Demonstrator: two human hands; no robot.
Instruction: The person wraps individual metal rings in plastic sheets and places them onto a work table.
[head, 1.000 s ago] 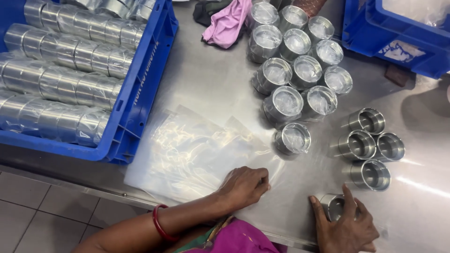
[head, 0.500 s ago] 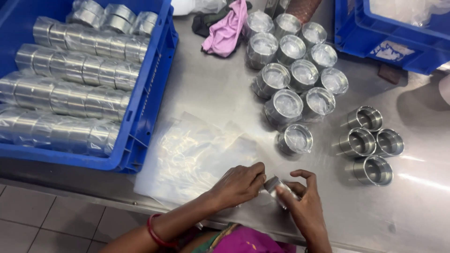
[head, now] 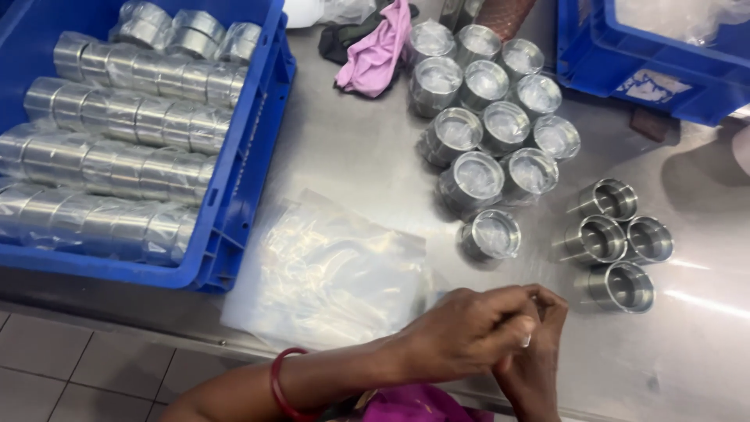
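The left hand (head: 461, 340) is reaching in from the lower left, forearm crossing the bottom of the view with a red bangle (head: 279, 383) sitting at the wrist; its back is turned up and its fingers (head: 512, 301) are curling inward over something small. The right hand (head: 535, 359) is coming up from the bottom edge beneath it, fingers bent and meeting those of the left; both hands are pressing together just above the desk (head: 351, 168), and whatever they are pinching is hidden between them, so I cannot tell what it is or how it is gripped.

Just left of the hands a stack of clear plastic bags (head: 332, 270) is lying flat on the steel desk; just beyond the hands a wrapped metal cup (head: 491, 234) is standing alone; behind it a cluster of wrapped metal cups (head: 488, 117) is standing close-packed, foil-like film covering their mouths. To the right four bare metal cups (head: 617, 238) are standing open-mouthed in a tight group, near the right hand.

A blue crate (head: 250, 164) is taking up the left side, holding rows of bagged cup stacks (head: 117, 164) lying on their sides; a second blue crate (head: 648, 47) is sitting at the far right corner; a pink cloth (head: 379, 51) is lying crumpled at the far edge; pale floor tiles (head: 70, 367) are showing below the desk's near edge.
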